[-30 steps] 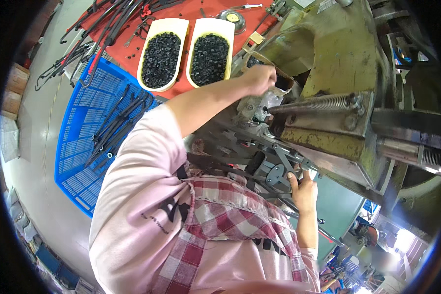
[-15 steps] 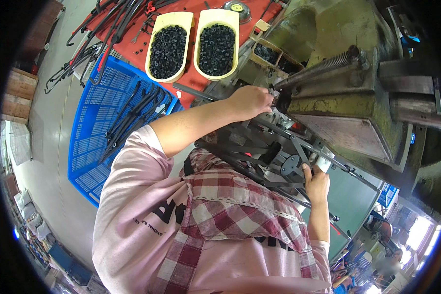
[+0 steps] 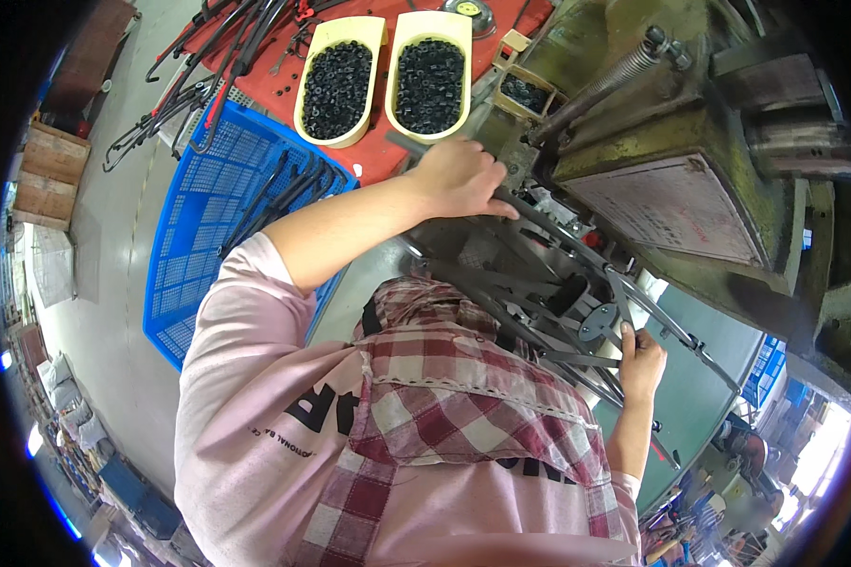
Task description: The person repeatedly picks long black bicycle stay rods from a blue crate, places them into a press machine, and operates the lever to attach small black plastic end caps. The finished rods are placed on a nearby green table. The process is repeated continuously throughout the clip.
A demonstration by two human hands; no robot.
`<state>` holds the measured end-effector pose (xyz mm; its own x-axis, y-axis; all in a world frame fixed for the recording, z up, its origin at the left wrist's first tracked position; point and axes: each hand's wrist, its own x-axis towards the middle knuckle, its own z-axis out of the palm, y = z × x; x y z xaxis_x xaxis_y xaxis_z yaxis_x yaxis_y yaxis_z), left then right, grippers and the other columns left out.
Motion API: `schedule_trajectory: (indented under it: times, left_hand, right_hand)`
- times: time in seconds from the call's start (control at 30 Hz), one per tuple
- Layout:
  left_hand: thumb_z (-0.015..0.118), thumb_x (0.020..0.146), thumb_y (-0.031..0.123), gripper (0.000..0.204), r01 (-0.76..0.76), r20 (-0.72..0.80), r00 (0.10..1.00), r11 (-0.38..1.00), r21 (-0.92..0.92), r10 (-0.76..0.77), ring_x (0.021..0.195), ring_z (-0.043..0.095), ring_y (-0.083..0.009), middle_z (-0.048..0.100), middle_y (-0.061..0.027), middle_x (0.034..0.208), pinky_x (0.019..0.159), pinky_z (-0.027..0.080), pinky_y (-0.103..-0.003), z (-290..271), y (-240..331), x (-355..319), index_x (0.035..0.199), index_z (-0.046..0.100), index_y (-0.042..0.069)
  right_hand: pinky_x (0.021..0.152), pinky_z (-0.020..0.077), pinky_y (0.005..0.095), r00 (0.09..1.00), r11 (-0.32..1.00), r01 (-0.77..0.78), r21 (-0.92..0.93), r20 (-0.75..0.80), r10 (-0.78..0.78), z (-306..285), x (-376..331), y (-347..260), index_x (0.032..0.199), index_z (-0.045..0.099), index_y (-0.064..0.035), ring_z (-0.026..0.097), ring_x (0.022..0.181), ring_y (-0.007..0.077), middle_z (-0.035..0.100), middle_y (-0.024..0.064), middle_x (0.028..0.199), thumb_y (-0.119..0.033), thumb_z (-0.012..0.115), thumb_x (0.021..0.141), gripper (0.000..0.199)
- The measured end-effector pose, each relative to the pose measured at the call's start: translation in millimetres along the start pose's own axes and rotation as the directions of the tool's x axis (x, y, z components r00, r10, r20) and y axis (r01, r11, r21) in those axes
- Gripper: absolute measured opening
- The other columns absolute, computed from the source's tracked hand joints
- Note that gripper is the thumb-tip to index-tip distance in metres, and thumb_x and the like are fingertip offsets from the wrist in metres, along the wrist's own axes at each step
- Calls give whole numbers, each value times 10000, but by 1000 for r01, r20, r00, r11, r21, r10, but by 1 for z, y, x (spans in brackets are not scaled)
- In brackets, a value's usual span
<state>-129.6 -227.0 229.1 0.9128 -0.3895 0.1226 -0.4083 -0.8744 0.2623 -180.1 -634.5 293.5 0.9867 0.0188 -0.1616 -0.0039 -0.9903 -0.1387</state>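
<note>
A dark metal folding frame [image 3: 598,323] of several tubes and flat bars, with a round grey plate, lies across in front of my body. My left hand [image 3: 461,178] is closed round a tube at its far left end, with the thumb along the tube. That end is just beside the green machine [image 3: 633,175], below its spring-wound rod [image 3: 615,80]. My right hand [image 3: 643,362] grips the frame close to the round plate, thumb on top; its other fingers are partly hidden. The frame's near side partly passes behind my checked apron [image 3: 482,378].
Two cream bins [image 3: 380,80] of small black parts stand on a red surface [image 3: 265,71]. A blue crate [image 3: 184,255] holding black bent tubes is at the left. Beside the machine sits a small divided box [image 3: 525,92]. A green surface [image 3: 704,369] lies right of the frame.
My left hand has drawn back left from the machine, and the frame's tube has shifted with it. My right hand has moved slightly right and nearer, still gripping. The view has also shifted.
</note>
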Motion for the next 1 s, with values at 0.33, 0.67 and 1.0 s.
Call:
schedule_trajectory:
  times: [0.33, 0.67, 1.0]
  left_hand:
    - [811, 675, 448, 565, -253, -485, 861, 956, -146, 154, 879, 632, -329, 655, -113, 971, 750, 463, -428, 39, 33, 46, 1072, 615, 98]
    - [578, 782, 707, 643, -44, -385, 918, 989, 140, 95, 1062, 516, -280, 600, -167, 1080, 778, 450, -385, 73, 26, 40, 835, 761, 93]
    - [687, 848, 395, 513, 71, -188, 977, 986, -150, -99, 960, 618, -359, 588, -176, 1187, 879, 469, -457, 67, 27, 39, 1247, 583, 90]
  right_hand:
    - [578, 442, 475, 996, 997, -67, -30, -56, 65, -10, -21, 38, 676, 577, 17, 558, 568, 415, 542, 207, 567, -414, 613, 935, 503]
    - [618, 470, 490, 999, 993, -23, -118, 45, 28, 10, 18, 43, 689, 627, 5, 606, 641, 439, 582, 233, 610, -509, 554, 939, 577]
    - [589, 431, 455, 995, 1000, 13, -19, 95, -11, 22, 37, 54, 699, 576, 28, 505, 542, 357, 508, 202, 571, -478, 529, 973, 578]
